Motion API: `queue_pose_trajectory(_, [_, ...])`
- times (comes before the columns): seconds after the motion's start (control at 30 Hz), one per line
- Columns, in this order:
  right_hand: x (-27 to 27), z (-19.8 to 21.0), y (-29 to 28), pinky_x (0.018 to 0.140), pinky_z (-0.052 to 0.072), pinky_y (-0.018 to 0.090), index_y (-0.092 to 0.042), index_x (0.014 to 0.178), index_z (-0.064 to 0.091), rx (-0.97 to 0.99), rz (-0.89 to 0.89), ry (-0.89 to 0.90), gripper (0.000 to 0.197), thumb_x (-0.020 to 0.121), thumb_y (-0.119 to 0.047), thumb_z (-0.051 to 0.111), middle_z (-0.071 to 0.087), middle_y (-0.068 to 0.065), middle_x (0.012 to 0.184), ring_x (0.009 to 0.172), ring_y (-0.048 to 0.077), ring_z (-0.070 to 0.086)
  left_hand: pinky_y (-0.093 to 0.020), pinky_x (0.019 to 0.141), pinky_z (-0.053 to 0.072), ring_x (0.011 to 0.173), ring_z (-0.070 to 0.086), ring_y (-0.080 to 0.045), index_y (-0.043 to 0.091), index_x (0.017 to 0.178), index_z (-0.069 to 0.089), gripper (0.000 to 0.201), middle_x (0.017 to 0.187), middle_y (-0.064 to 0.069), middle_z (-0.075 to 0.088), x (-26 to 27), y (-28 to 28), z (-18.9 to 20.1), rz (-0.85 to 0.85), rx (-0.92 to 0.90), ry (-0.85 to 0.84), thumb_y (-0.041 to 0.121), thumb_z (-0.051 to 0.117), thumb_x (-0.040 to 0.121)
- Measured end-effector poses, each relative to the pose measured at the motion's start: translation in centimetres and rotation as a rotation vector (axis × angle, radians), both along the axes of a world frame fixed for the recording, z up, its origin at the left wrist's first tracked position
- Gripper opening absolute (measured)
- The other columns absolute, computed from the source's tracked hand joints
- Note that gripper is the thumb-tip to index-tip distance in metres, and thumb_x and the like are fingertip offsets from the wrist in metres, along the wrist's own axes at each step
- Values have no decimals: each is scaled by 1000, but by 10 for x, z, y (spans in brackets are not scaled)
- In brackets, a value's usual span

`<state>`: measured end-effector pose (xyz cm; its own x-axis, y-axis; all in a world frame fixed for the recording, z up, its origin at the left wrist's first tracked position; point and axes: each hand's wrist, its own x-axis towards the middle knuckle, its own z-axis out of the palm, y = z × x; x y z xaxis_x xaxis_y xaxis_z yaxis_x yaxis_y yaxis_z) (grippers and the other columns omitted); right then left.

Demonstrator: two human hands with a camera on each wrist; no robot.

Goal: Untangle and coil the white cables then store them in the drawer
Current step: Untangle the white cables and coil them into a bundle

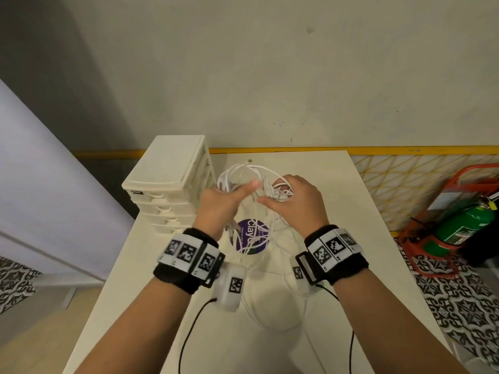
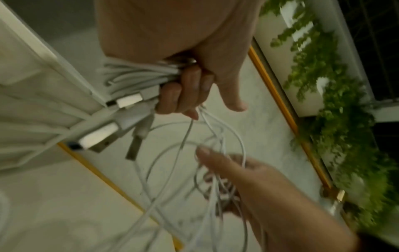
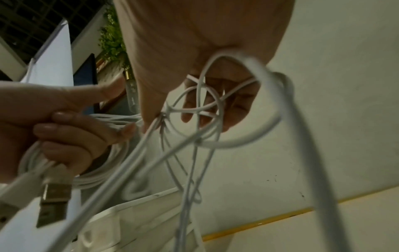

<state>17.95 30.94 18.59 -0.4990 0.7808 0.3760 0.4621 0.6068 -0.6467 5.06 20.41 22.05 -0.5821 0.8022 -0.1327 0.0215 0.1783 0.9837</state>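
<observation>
A tangle of white cables (image 1: 251,179) hangs in the air above the white table (image 1: 337,211), held between both hands. My left hand (image 1: 224,201) grips a bunch of cable strands (image 2: 138,75) in its curled fingers (image 2: 183,95), and several USB plugs (image 2: 99,136) stick out below it. My right hand (image 1: 294,201) holds looped strands (image 3: 202,105) that run across its curled fingers (image 3: 237,102). Long loops (image 1: 270,306) trail down onto the table near me. The white drawer unit (image 1: 167,184) stands at the table's back left, all its drawers closed.
A purple round sticker (image 1: 252,236) lies on the table under the cables. A yellow lattice rail (image 1: 405,184) runs along the right side, with a green fire extinguisher (image 1: 464,225) on a red stand beyond it. A plain wall rises behind the table.
</observation>
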Motion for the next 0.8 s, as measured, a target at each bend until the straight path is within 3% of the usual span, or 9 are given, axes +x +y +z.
queue_pose_trajectory(0.13, [-5, 1, -8, 69, 48, 26, -14, 94, 63, -44, 96, 87, 41, 68, -40, 80, 63, 1, 87, 78, 16, 60, -29, 43, 40, 35, 39, -13, 8, 65, 58, 40, 41, 7, 40, 15, 5, -12, 6, -6, 53, 37, 85, 65])
queue_pose_trajectory(0.2, [-2, 1, -9, 79, 49, 27, -16, 107, 62, -129, 176, 87, 50, 64, -31, 84, 63, 1, 98, 87, 14, 60, -24, 44, 40, 34, 42, -10, 9, 62, 59, 31, 39, 11, 45, 14, 7, -11, 71, 35, 47, 28, 82, 72])
queue_pose_trajectory(0.3, [0, -3, -13, 87, 50, 27, -24, 117, 61, -255, 284, 143, 54, 68, -13, 81, 64, -7, 104, 94, 9, 62, -17, 39, 32, 33, 37, -4, 16, 52, 51, 39, 35, 13, 42, 8, 11, -10, 71, 69, 122, 26, 81, 74])
queue_pose_trajectory(0.37, [0, -4, -15, 85, 52, 24, -31, 119, 59, -365, 299, 244, 55, 73, -5, 76, 66, -13, 99, 90, 3, 64, -18, 41, 30, 33, 34, -4, 16, 49, 47, 43, 37, 12, 41, 3, 13, -11, 78, 55, 195, 24, 80, 75])
queue_pose_trajectory(0.47, [2, 0, -13, 76, 55, 24, -31, 115, 59, -502, 268, 376, 47, 79, -3, 71, 71, -7, 90, 82, 5, 68, -19, 43, 30, 33, 35, -5, 17, 49, 44, 43, 36, 11, 40, -6, 15, -13, 100, 0, 223, 20, 72, 81])
queue_pose_trajectory(0.6, [5, 10, -8, 73, 55, 23, -22, 116, 61, -596, 260, 493, 39, 82, -4, 68, 73, 1, 89, 77, 12, 70, -24, 50, 32, 40, 36, -13, 14, 58, 48, 42, 52, -4, 44, -14, 12, -11, 15, -95, 256, 40, 71, 81])
queue_pose_trajectory(0.67, [5, 15, -6, 73, 54, 21, -19, 118, 61, -608, 285, 507, 39, 83, -5, 67, 74, -1, 90, 81, 11, 69, -21, 44, 33, 37, 37, -12, 1, 68, 60, 53, 50, -2, 43, -14, 9, -11, -87, -135, 204, 52, 74, 74])
queue_pose_trajectory(0.73, [4, 18, -4, 70, 53, 19, -18, 121, 59, -612, 308, 514, 40, 83, -6, 67, 73, -1, 94, 85, 8, 68, -23, 41, 28, 37, 31, -13, -12, 86, 65, 61, 45, 2, 38, -12, 9, -12, -148, -93, 58, 46, 77, 72])
queue_pose_trajectory(0.8, [5, 18, 0, 67, 54, 20, -19, 120, 59, -605, 304, 519, 42, 82, -3, 67, 71, 1, 99, 85, 8, 68, -25, 43, 23, 39, 26, -12, -9, 87, 65, 46, 44, 5, 35, -14, 7, -9, -111, -27, -26, 35, 77, 76])
